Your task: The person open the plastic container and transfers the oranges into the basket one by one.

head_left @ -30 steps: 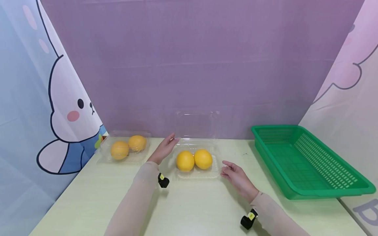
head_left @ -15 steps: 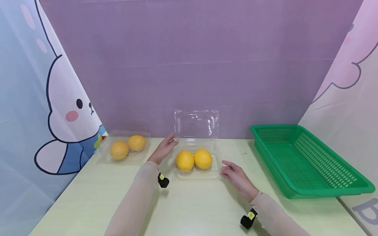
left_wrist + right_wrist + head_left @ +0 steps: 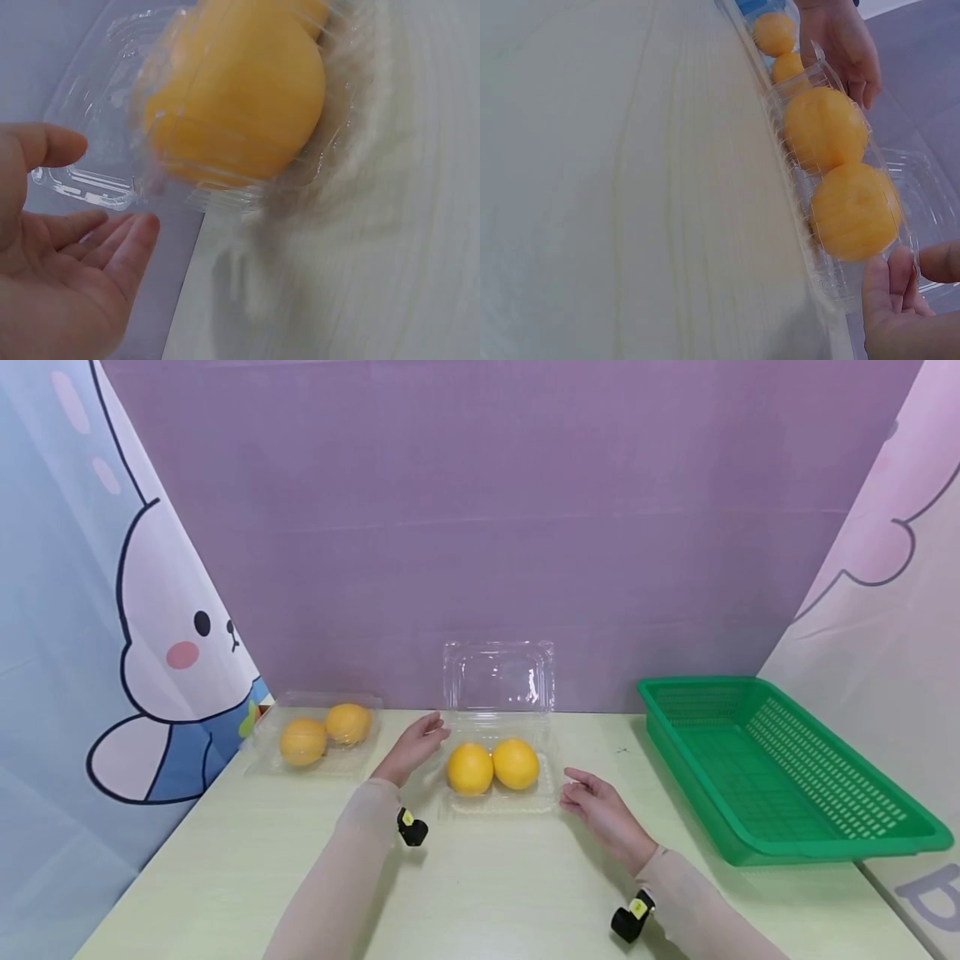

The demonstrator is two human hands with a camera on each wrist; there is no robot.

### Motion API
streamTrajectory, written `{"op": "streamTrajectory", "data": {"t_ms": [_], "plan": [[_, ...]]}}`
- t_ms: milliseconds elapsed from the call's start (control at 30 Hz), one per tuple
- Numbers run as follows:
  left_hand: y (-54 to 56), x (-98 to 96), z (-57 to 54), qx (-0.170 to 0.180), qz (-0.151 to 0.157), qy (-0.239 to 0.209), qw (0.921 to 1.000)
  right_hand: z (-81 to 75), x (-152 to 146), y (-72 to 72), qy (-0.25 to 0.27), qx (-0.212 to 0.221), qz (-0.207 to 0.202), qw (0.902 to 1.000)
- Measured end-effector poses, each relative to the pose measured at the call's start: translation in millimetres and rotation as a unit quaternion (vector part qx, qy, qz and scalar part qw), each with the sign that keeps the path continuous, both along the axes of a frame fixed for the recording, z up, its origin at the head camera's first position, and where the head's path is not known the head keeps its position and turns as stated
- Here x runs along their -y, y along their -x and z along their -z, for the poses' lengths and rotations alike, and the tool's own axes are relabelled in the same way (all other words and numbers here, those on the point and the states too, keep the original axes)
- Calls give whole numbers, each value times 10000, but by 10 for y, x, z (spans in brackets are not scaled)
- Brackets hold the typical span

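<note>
A clear plastic clamshell box [image 3: 498,806] sits mid-table with its lid [image 3: 498,677] raised at the back. Two oranges [image 3: 470,769] lie side by side in its base. My left hand [image 3: 412,747] is beside the hinge on the left, fingers loosely extended and apart from the plastic; the left wrist view shows nothing in that hand [image 3: 82,270]. At the box's right side, my right hand [image 3: 606,818] pinches the rim between its fingertips. In the right wrist view the edge of the box runs between the fingers [image 3: 890,281].
To the left lies another clear clamshell [image 3: 262,760], closed over two oranges [image 3: 303,742]. A green plastic basket [image 3: 738,852] stands on the right of the pale table [image 3: 480,893]. A purple cloth [image 3: 487,527] hangs close behind the box.
My left hand has drawn slightly left and down, away from the lid. The lid, fainter a second ago, now stands raised with bright reflections. My right hand stays put.
</note>
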State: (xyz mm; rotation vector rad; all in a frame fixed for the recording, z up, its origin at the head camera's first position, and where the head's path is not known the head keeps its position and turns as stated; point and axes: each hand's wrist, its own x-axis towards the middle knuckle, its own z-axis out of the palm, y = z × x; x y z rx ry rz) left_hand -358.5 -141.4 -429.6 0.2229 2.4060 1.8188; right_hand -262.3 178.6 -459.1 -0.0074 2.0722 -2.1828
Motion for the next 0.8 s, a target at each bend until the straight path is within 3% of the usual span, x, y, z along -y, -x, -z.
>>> {"op": "streamTrajectory", "data": {"t_ms": [300,567,800], "plan": [[-105,11,85,308,-61,47,9995,-9,7,2,-17,6,12,10000],[-211,22,142,151,126,114,9997,-19,0,-2,-235,18,-21,9997],[-245,-17,139,268,72,50,9996,-67,-22,-9,-316,50,-117,9994]]}}
